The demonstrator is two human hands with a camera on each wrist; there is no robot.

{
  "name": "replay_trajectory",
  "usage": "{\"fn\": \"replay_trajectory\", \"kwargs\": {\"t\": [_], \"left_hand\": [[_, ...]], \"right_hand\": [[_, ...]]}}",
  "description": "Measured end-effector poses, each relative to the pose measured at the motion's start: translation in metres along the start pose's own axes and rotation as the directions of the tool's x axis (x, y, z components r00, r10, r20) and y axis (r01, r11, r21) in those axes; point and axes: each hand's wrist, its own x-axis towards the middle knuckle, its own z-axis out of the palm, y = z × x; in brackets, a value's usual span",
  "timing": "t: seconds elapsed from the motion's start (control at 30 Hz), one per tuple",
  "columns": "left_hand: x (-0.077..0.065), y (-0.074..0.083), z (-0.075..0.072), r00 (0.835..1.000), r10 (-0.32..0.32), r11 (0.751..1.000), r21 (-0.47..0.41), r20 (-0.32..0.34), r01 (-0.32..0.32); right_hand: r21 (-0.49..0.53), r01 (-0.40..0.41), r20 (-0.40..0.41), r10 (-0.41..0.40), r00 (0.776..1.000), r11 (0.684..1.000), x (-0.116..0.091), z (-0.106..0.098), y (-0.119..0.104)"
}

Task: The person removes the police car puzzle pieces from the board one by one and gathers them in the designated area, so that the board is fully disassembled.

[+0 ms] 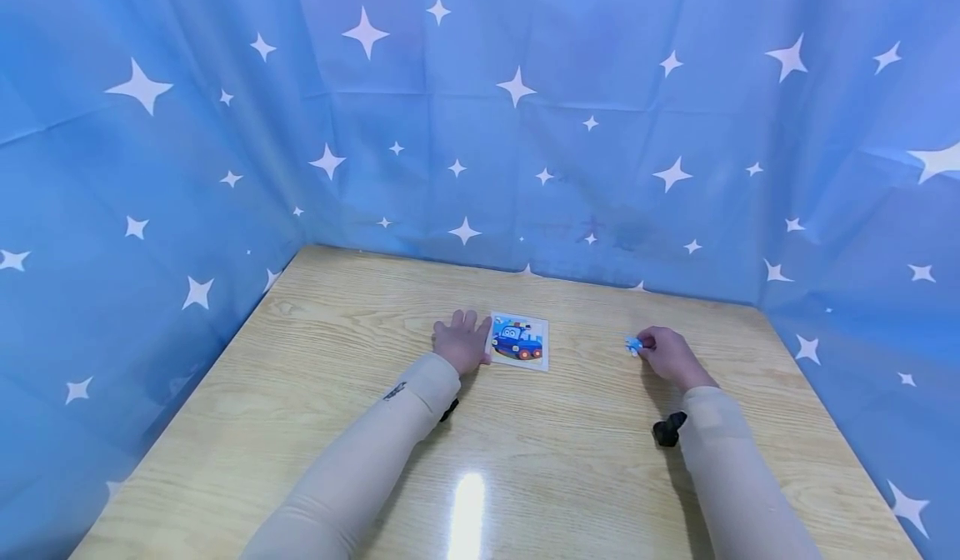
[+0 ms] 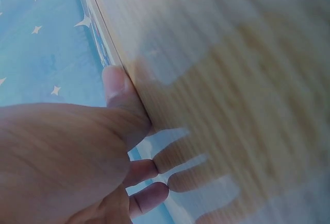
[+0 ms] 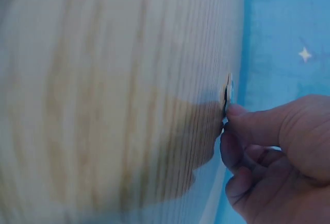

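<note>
A small square picture puzzle [image 1: 518,341] with a white border lies on the wooden table; it shows a blue cartoon truck with red wheels. My left hand [image 1: 461,345] rests at its left edge, fingers spread on the tabletop. In the left wrist view the thumb [image 2: 116,82] lies along the side of the puzzle, which appears edge-on. Off to the right, my right hand [image 1: 670,355] pinches a small blue puzzle piece [image 1: 633,346] between thumb and fingers. The right wrist view shows that piece [image 3: 230,92] edge-on, close over the table surface.
The wood-grain table [image 1: 360,460] reaches back to a blue curtain [image 1: 480,127] with white stars, which also hangs along the left and right sides. A bright light reflection lies on the near part of the table. A black wrist device [image 1: 669,429] sits at the right sleeve.
</note>
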Motion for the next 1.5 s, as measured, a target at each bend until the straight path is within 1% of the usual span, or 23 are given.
{"fn": "replay_trajectory", "kwargs": {"t": [0.23, 0.37, 0.43, 0.6, 0.73, 0.97, 1.07, 1.27, 1.43, 1.5], "left_hand": [[0.004, 0.001, 0.002, 1.000, -0.003, 1.000, -0.002, 0.007, 0.003], [0.004, 0.001, 0.001, 1.000, -0.001, 1.000, 0.012, 0.009, 0.001], [0.003, 0.001, 0.001, 1.000, -0.001, 1.000, 0.014, 0.003, 0.001], [0.002, 0.000, 0.001, 1.000, -0.007, 1.000, 0.017, -0.001, 0.007], [0.002, 0.000, 0.001, 1.000, -0.006, 1.000, 0.015, 0.002, 0.006], [0.007, -0.001, 0.004, 1.000, -0.010, 1.000, -0.008, 0.022, 0.010], [0.009, -0.001, 0.005, 1.000, -0.014, 1.000, 0.002, 0.018, 0.014], [0.006, 0.001, 0.004, 1.000, -0.005, 1.000, 0.016, 0.021, 0.005], [0.006, 0.002, 0.005, 1.000, -0.009, 0.999, 0.032, 0.016, 0.008], [0.007, 0.002, 0.005, 1.000, -0.008, 0.999, 0.033, 0.013, 0.008]], "right_hand": [[-0.020, 0.028, 0.018, -0.027, 0.999, 0.999, -0.003, -0.002, 0.000], [-0.028, 0.042, 0.012, -0.042, 0.999, 0.999, 0.001, -0.004, -0.006], [-0.009, 0.045, 0.012, -0.045, 0.999, 0.999, 0.004, -0.005, -0.014], [0.080, 0.060, 0.030, -0.062, 0.998, 0.995, 0.017, -0.003, -0.045], [0.113, 0.079, 0.048, -0.085, 0.995, 0.990, 0.029, 0.007, -0.067], [0.191, 0.040, 0.083, -0.057, 0.995, 0.981, 0.041, 0.036, -0.097], [0.212, 0.064, 0.085, -0.084, 0.993, 0.975, 0.046, 0.046, -0.109], [0.198, 0.075, 0.105, -0.097, 0.990, 0.977, 0.050, 0.059, -0.124], [0.199, 0.082, 0.117, -0.107, 0.987, 0.977, 0.051, 0.065, -0.131], [0.205, 0.070, 0.122, -0.096, 0.988, 0.976, 0.051, 0.066, -0.133]]}}
